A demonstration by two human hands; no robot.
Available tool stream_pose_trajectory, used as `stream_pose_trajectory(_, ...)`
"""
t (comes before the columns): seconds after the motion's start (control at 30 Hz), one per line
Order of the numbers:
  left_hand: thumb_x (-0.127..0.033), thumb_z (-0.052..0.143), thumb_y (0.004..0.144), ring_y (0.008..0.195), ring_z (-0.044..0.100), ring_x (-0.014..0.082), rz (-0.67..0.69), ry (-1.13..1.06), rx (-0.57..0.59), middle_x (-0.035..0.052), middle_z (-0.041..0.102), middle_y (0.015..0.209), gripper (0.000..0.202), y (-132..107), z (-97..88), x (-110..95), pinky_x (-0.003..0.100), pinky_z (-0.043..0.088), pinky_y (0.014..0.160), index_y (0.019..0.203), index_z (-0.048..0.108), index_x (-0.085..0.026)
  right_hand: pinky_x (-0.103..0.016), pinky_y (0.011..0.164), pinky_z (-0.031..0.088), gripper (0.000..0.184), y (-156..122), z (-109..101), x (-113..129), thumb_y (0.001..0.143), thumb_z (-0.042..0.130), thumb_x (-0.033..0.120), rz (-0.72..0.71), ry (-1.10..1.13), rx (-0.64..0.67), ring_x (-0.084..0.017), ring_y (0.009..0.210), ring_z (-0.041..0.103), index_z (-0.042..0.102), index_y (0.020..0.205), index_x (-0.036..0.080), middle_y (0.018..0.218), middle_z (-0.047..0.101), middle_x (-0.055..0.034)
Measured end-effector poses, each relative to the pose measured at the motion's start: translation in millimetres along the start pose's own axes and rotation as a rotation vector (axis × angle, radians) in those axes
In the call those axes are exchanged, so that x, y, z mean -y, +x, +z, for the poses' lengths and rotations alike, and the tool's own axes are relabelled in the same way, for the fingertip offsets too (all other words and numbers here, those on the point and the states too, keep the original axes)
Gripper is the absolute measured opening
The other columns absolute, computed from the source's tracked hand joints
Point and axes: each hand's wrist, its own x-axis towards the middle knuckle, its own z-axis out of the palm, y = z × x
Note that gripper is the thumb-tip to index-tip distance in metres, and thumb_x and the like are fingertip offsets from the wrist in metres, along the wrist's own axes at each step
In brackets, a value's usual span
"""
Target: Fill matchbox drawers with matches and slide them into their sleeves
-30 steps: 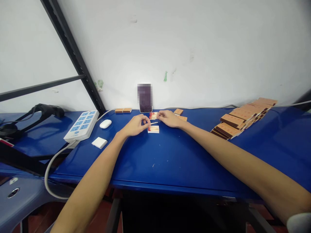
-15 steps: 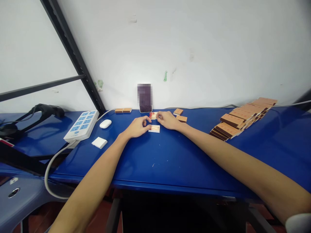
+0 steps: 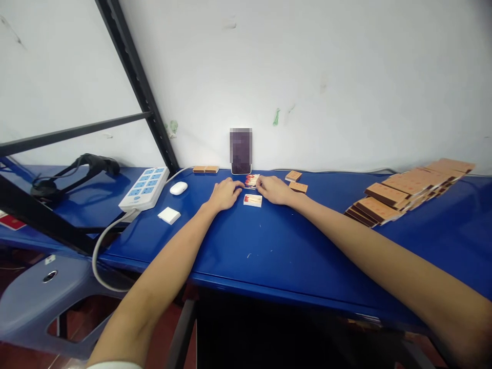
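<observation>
A loose pile of red-headed matches (image 3: 251, 180) lies on the blue table in front of me, heads mostly to the left. My left hand (image 3: 226, 195) is at the pile's left side, index finger stretched towards the heads and thumb apart; it holds nothing I can see. At the pile's right end, my right hand (image 3: 273, 190) has its fingers curled together on the matchstick ends; how many they grip is hidden. Just nearer to me, between the hands, a small white matchbox tray (image 3: 252, 204) stands uncovered with several matches in it.
Beyond the pile a phone (image 3: 241, 154) leans against the wall. Matchboxes (image 3: 299, 187) lie by my right wrist, others (image 3: 205, 169) at the back left, and a large stack (image 3: 395, 195) at right. Left are a white earphone case (image 3: 178, 188), white square object (image 3: 169, 215) and power strip (image 3: 145, 188).
My left hand has moved off the tray's left edge, up to the left side of the match pile. My right hand stays at the pile. The whole view has shifted slightly.
</observation>
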Motion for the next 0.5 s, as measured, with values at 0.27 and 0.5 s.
stream_pose_trajectory(0.27,-0.026,0.041,0.094,0.091,0.060,0.0239,0.043,-0.023,-0.021,0.0066,0.060,0.096,0.018,3,2.4,3,0.038,0.044,0.080,0.097,0.058,-0.023,-0.025,0.061,0.034,0.020,-3,-39,4,0.092,0.042,0.023,-0.066,0.091,0.235,-0.015,0.068,0.053,0.053,0.077,0.017,0.079,0.064,-0.0053)
stream_pose_trajectory(0.5,-0.022,0.035,0.095,0.095,0.058,0.0248,0.021,-0.056,0.005,0.0080,0.061,0.102,0.020,3,1.6,3,0.040,0.043,0.083,0.093,0.054,-0.020,-0.026,0.059,0.034,0.014,-14,-58,30,0.085,0.049,0.020,-0.073,0.076,0.413,-0.015,0.066,0.054,0.055,0.073,0.017,0.073,0.062,-0.0035)
